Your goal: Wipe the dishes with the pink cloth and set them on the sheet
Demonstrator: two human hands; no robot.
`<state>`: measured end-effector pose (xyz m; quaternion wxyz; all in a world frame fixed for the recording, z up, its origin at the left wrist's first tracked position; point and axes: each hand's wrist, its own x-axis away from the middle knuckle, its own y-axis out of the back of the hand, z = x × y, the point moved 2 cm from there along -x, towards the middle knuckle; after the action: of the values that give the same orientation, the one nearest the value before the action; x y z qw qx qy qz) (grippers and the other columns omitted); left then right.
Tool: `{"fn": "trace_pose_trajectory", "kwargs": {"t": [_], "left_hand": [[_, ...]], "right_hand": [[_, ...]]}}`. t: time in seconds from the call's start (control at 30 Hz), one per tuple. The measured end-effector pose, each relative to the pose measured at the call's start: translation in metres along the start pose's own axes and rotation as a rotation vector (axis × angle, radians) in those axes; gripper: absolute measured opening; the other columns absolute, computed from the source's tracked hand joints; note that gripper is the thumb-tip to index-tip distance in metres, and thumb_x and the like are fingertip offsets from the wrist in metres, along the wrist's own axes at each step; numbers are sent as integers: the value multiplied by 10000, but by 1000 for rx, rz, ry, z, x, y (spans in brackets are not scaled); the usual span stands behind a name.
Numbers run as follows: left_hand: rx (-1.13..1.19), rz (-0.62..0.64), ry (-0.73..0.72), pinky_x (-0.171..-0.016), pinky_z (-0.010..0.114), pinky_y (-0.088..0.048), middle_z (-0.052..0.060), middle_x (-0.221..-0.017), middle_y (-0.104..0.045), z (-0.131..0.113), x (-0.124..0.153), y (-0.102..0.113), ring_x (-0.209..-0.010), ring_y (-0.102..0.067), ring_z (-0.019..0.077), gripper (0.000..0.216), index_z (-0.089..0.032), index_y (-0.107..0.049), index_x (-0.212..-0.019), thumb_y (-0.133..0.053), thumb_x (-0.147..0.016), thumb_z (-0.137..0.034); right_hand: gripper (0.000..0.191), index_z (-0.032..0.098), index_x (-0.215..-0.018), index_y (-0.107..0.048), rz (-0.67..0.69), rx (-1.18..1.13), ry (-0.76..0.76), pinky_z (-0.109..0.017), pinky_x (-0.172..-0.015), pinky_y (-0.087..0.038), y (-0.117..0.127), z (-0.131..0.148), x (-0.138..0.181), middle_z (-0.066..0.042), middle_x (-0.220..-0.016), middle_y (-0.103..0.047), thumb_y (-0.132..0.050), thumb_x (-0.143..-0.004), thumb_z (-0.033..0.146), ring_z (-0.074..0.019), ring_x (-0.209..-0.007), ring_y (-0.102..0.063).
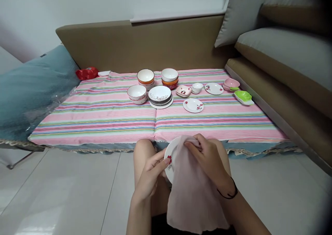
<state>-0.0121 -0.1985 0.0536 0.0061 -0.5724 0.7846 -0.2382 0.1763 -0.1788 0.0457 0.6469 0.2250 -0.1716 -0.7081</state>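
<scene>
Above my lap, my left hand (pixel 154 171) grips the left rim of a white plate (pixel 169 171) with a red flower on it, thumb on top and fingers beneath. A pale pink cloth (pixel 193 200) covers the plate's right part and hangs down toward my lap. My right hand (pixel 207 157) pinches the cloth against the plate's upper right edge, its fingers partly hidden by the fabric. Beyond my knees, two similar flowered plates, a nearer plate (pixel 193 105) and a farther plate (pixel 214 88), lie on a striped cover.
On the striped sofa cover (pixel 103 120) stand stacked bowls (pixel 145 76), more bowls (pixel 169 75), a single bowl (pixel 137 93), a plate stack (pixel 160 96), square dishes (pixel 183 91), small saucers (pixel 197 87), pink bowls (pixel 231 84) and a green dish (pixel 243 97). Cushions (pixel 285 51) rise at the right.
</scene>
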Motion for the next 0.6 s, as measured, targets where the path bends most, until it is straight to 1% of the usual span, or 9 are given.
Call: {"fn": "trace_pose_trajectory", "kwargs": {"t": [0.07,0.1,0.13,0.2,0.27,0.33,0.43,0.53,0.6], "left_hand": [[79,-45,-8,-555,194,-438,39,-815,-650,1,-2,3,-671,-552,126,375,-197,-663,-1189,-665,-836,-325],[129,-67,-20,-540,188,-444,27,-795,-631,3,-3,3,-644,-538,113,379,-204,-657,-1191,-672,-832,-322],[176,-86,-38,-536,188,-457,20,-794,-616,4,-5,3,-633,-529,105,382,-212,-648,-1197,-673,-832,-322],[242,-103,-64,-571,207,-498,21,-833,-606,6,-10,0,-663,-543,109,387,-229,-630,-1212,-666,-838,-321],[241,-96,-64,-595,223,-521,28,-845,-605,8,-13,-4,-693,-559,120,377,-222,-634,-1201,-665,-840,-325],[198,-68,-53,-602,231,-528,28,-812,-603,7,-14,-5,-689,-559,121,373,-198,-645,-1185,-671,-836,-327],[96,-5,-19,-608,237,-531,27,-758,-616,3,-12,-3,-653,-553,114,410,-176,-631,-1218,-672,-838,-326],[-9,67,46,-649,292,-552,48,-783,-658,-1,-11,3,-694,-603,153,440,-181,-609,-1255,-656,-849,-345],[-72,104,74,-662,317,-553,54,-799,-670,-4,-12,4,-724,-621,179,452,-190,-598,-1272,-637,-860,-369]], "right_hand": [[403,219,-657,-366,-43,-187,-66,-253,-525,-310,0,-3,4,52,-593,-373,-487,-904,514,-115,-543,-371],[376,220,-681,-407,-69,-273,-98,-252,-547,-342,-1,-3,8,41,-627,-409,-478,-907,512,-125,-578,-405],[330,222,-746,-472,-91,-348,-130,-257,-588,-384,-4,-2,11,23,-689,-471,-469,-911,507,-142,-640,-457],[293,235,-980,-552,-136,-469,-202,-291,-698,-456,-10,2,19,-31,-876,-575,-454,-916,503,-194,-819,-540],[363,239,-1143,-535,-193,-537,-255,-324,-755,-486,-16,3,24,-72,-997,-600,-456,-910,507,-227,-925,-560],[401,225,-1170,-533,-259,-553,-277,-325,-746,-498,-17,1,24,-82,-1017,-610,-477,-896,513,-230,-923,-573],[356,198,-1003,-595,-311,-454,-260,-277,-658,-485,-9,-2,17,-50,-877,-620,-509,-875,519,-199,-800,-571],[349,194,-755,-595,-245,-311,-191,-238,-588,-447,4,2,8,-20,-715,-565,-504,-874,509,-166,-684,-514],[381,191,-684,-580,-186,-286,-181,-234,-568,-437,10,3,5,-18,-684,-543,-503,-871,514,-161,-659,-496]]}}
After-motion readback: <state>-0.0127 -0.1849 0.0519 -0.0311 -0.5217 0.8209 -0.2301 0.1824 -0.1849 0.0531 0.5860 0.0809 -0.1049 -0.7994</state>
